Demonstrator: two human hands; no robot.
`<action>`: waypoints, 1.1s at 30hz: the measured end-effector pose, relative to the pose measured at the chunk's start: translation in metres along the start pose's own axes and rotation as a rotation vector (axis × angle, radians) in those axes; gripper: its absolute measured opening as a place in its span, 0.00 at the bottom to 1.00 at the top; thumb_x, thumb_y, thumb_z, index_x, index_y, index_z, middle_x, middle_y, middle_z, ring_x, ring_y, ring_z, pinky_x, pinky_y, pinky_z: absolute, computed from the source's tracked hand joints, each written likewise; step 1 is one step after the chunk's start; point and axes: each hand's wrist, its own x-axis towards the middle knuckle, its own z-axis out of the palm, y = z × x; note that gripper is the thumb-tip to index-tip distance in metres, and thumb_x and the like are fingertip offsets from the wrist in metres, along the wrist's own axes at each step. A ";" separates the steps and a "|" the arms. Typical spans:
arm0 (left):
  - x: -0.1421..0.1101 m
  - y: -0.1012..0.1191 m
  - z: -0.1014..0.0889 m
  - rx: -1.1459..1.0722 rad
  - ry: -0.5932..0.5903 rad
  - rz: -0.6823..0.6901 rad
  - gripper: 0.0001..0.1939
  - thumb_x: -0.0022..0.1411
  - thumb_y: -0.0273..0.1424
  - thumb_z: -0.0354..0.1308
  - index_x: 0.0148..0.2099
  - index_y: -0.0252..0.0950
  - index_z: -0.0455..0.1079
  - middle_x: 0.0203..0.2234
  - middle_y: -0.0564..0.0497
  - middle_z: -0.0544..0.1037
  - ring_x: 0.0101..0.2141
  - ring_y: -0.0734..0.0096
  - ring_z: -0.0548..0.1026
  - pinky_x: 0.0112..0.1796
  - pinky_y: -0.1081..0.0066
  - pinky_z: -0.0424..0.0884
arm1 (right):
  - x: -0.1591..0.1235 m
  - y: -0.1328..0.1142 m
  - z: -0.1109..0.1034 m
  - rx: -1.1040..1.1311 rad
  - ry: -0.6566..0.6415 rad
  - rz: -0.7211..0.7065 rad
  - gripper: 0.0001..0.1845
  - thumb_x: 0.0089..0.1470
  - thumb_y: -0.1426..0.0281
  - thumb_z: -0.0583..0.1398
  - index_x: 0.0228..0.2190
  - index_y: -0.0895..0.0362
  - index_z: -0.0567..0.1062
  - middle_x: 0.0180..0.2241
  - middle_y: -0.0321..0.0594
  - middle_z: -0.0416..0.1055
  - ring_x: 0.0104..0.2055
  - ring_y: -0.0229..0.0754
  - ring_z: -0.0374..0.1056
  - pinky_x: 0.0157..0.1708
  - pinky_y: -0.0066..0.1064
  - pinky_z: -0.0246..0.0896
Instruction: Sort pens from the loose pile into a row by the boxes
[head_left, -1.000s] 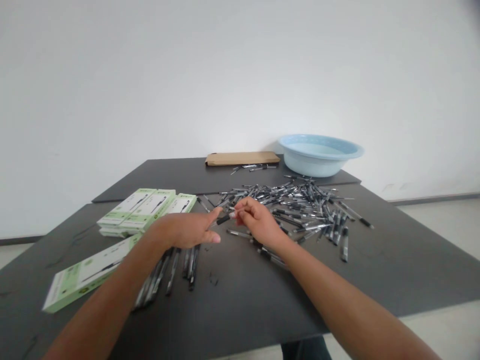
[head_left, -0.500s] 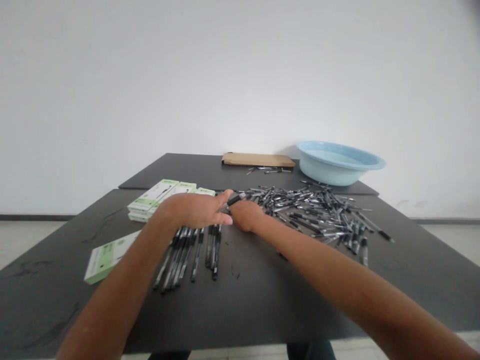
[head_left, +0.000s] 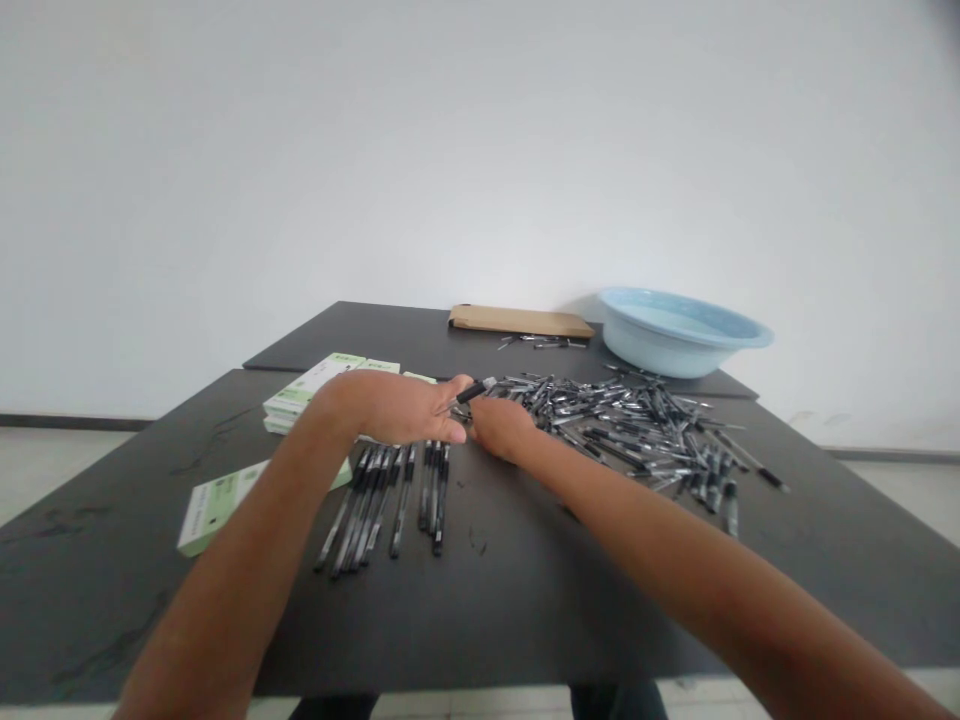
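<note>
My left hand (head_left: 397, 407) pinches a black-capped pen (head_left: 472, 392) between thumb and forefinger, its cap pointing up and right. Right beside it, my right hand (head_left: 501, 425) is curled low on the dark table (head_left: 525, 570), fingers bent under; what it holds is hidden. Below my left hand lies a tidy row of several pens (head_left: 390, 495), side by side. A big loose heap of pens (head_left: 630, 420) spreads to the right of my hands.
Green-and-white pen boxes (head_left: 319, 385) are stacked left of my hands, with another box (head_left: 217, 500) lying nearer the table's left front. At the back stand a light blue basin (head_left: 679, 330) and a brown envelope (head_left: 521, 320) with a few pens beside it.
The view shifted left and my hands drew together. The pen passed from a two-handed hold into my left hand's pinch, and my right hand curled down onto the table.
</note>
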 end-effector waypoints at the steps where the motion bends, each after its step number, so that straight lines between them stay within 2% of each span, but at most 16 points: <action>1: 0.000 -0.002 0.000 -0.017 -0.006 0.002 0.42 0.67 0.44 0.45 0.70 0.25 0.30 0.56 0.34 0.69 0.53 0.60 0.70 0.48 0.70 0.64 | -0.001 0.004 -0.003 0.029 0.021 0.016 0.17 0.54 0.72 0.56 0.46 0.63 0.70 0.42 0.58 0.75 0.45 0.54 0.72 0.43 0.41 0.64; 5: 0.001 -0.004 -0.002 -0.081 -0.034 -0.002 0.43 0.66 0.43 0.46 0.70 0.23 0.29 0.56 0.33 0.69 0.54 0.59 0.68 0.49 0.70 0.63 | -0.009 0.024 -0.023 0.186 0.147 0.063 0.14 0.55 0.74 0.53 0.44 0.61 0.70 0.39 0.53 0.75 0.42 0.50 0.72 0.40 0.37 0.63; 7: 0.001 -0.002 -0.004 -0.087 -0.047 0.011 0.39 0.66 0.42 0.46 0.70 0.25 0.37 0.54 0.35 0.72 0.51 0.59 0.71 0.46 0.71 0.64 | -0.015 0.034 -0.036 0.276 0.214 0.062 0.15 0.56 0.75 0.51 0.44 0.59 0.70 0.37 0.47 0.75 0.40 0.45 0.71 0.39 0.33 0.63; 9: 0.001 0.000 -0.006 -0.084 -0.071 0.040 0.33 0.67 0.41 0.45 0.67 0.28 0.49 0.50 0.38 0.76 0.46 0.59 0.74 0.42 0.72 0.66 | -0.024 0.041 -0.047 0.434 0.277 0.044 0.14 0.57 0.74 0.49 0.43 0.58 0.69 0.34 0.42 0.75 0.32 0.38 0.71 0.33 0.29 0.63; 11: 0.002 0.002 -0.008 -0.087 -0.098 0.070 0.27 0.67 0.40 0.44 0.62 0.30 0.60 0.45 0.40 0.78 0.41 0.61 0.75 0.39 0.74 0.66 | -0.035 0.043 -0.057 0.833 0.365 0.000 0.12 0.58 0.70 0.50 0.42 0.58 0.68 0.31 0.37 0.74 0.21 0.34 0.66 0.23 0.25 0.60; 13: 0.005 0.002 -0.007 -0.094 -0.099 0.080 0.24 0.67 0.40 0.45 0.58 0.31 0.65 0.42 0.43 0.79 0.39 0.62 0.74 0.38 0.74 0.66 | -0.046 0.037 -0.065 1.290 0.429 -0.069 0.10 0.57 0.66 0.54 0.40 0.56 0.67 0.29 0.35 0.75 0.16 0.32 0.63 0.16 0.23 0.56; 14: 0.006 0.002 -0.007 -0.098 -0.095 0.079 0.23 0.67 0.41 0.45 0.56 0.32 0.66 0.41 0.44 0.79 0.38 0.63 0.74 0.38 0.75 0.65 | -0.051 0.033 -0.067 1.449 0.439 -0.103 0.10 0.55 0.64 0.57 0.38 0.56 0.67 0.29 0.34 0.76 0.15 0.32 0.63 0.15 0.23 0.54; 16: 0.009 0.001 -0.005 -0.102 -0.092 0.077 0.22 0.66 0.42 0.46 0.54 0.32 0.67 0.38 0.45 0.79 0.37 0.64 0.74 0.37 0.75 0.65 | -0.060 0.021 -0.071 1.611 0.446 -0.146 0.12 0.54 0.62 0.60 0.36 0.55 0.66 0.29 0.35 0.77 0.16 0.33 0.66 0.15 0.23 0.55; 22: 0.013 -0.004 0.000 -0.165 -0.133 0.087 0.22 0.67 0.42 0.45 0.55 0.33 0.63 0.36 0.48 0.78 0.35 0.67 0.73 0.36 0.75 0.66 | -0.068 -0.005 -0.073 1.781 0.520 -0.229 0.09 0.52 0.65 0.63 0.32 0.57 0.69 0.31 0.38 0.78 0.24 0.33 0.70 0.24 0.25 0.63; 27: 0.016 -0.010 0.004 -0.163 -0.136 0.148 0.20 0.66 0.42 0.45 0.51 0.33 0.66 0.32 0.49 0.78 0.31 0.67 0.73 0.32 0.74 0.67 | -0.068 -0.012 -0.074 1.814 0.592 -0.244 0.08 0.50 0.66 0.64 0.29 0.56 0.72 0.29 0.37 0.77 0.28 0.35 0.71 0.29 0.28 0.65; 33: 0.015 -0.006 0.002 -0.153 -0.130 0.106 0.19 0.65 0.41 0.46 0.48 0.33 0.67 0.30 0.48 0.78 0.30 0.65 0.74 0.30 0.72 0.67 | -0.070 -0.017 -0.074 1.840 0.618 -0.260 0.08 0.50 0.65 0.64 0.29 0.56 0.71 0.28 0.36 0.77 0.28 0.36 0.72 0.31 0.29 0.66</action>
